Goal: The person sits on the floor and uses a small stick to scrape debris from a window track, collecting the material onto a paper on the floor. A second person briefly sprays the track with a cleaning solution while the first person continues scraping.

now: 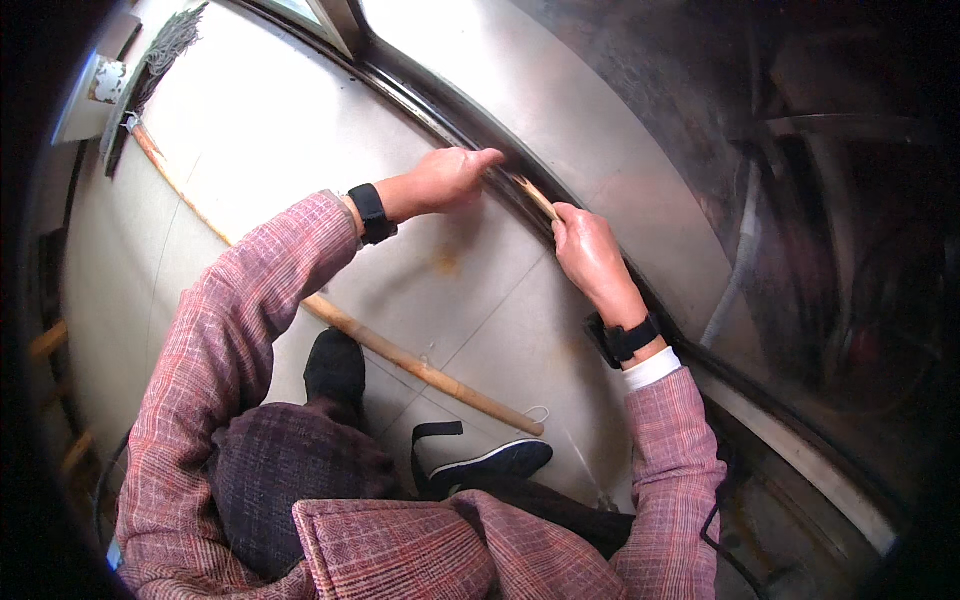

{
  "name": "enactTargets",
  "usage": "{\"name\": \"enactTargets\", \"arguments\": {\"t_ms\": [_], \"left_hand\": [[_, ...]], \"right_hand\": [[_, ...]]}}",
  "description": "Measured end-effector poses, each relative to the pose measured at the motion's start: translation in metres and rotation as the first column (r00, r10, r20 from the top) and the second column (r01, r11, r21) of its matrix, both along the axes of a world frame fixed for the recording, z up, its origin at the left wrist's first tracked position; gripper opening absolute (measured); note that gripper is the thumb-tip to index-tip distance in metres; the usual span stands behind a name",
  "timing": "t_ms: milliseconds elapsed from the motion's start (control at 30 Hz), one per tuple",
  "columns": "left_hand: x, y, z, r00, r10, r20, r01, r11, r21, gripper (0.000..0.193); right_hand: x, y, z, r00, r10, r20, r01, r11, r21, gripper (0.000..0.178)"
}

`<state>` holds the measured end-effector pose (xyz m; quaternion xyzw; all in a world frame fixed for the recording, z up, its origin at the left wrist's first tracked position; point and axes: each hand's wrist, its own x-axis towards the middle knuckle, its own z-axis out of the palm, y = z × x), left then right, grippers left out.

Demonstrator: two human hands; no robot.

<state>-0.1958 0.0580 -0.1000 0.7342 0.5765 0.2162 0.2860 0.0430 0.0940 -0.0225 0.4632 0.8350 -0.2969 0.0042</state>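
My right hand (592,262) grips a short tan wooden stick (537,197) with a split-looking tip, its fingers closed and mostly turned from view. The stick lies over the dark groove (520,215) at the foot of a metal panel, pointing up and to the left. My left hand (447,181) is closed just beyond that tip, thumb stretched toward the groove. Its curled fingers hide whatever they may hold. Below my arms a mop lies on the floor; its long wooden handle (430,373) passes under my left sleeve to the grey mop head (172,42).
The shiny metal panel (600,130) rises along the right, with a grey hose (743,250) beside it. Pale tiles (490,330) make up the floor. My black shoes (335,372) are close to the mop handle. A loose black strap (435,430) lies by the other shoe.
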Motion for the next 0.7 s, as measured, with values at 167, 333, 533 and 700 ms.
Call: {"name": "enactTargets", "arguments": {"t_ms": [167, 333, 533, 700], "left_hand": [[-0.001, -0.003, 0.009, 0.998, 0.042, 0.048, -0.042, 0.999, -0.012, 0.055], [-0.005, -0.014, 0.022, 0.982, 0.108, 0.152, -0.106, 0.994, -0.016, 0.055], [-0.017, -0.028, 0.028, 0.965, 0.206, 0.162, -0.187, 0.974, -0.125, 0.054], [-0.034, -0.049, 0.039, 0.903, 0.330, 0.275, -0.276, 0.936, -0.219, 0.042]], "right_hand": [[-0.001, 0.000, -0.011, 0.994, -0.093, -0.057, 0.085, 0.987, -0.136, 0.019], [0.005, 0.000, -0.026, 0.983, -0.123, -0.136, 0.094, 0.975, -0.202, 0.021], [-0.004, -0.004, -0.025, 0.973, -0.100, -0.209, 0.056, 0.977, -0.207, 0.023], [-0.012, -0.010, -0.027, 0.950, 0.002, -0.313, -0.021, 0.998, -0.058, 0.024]]}}
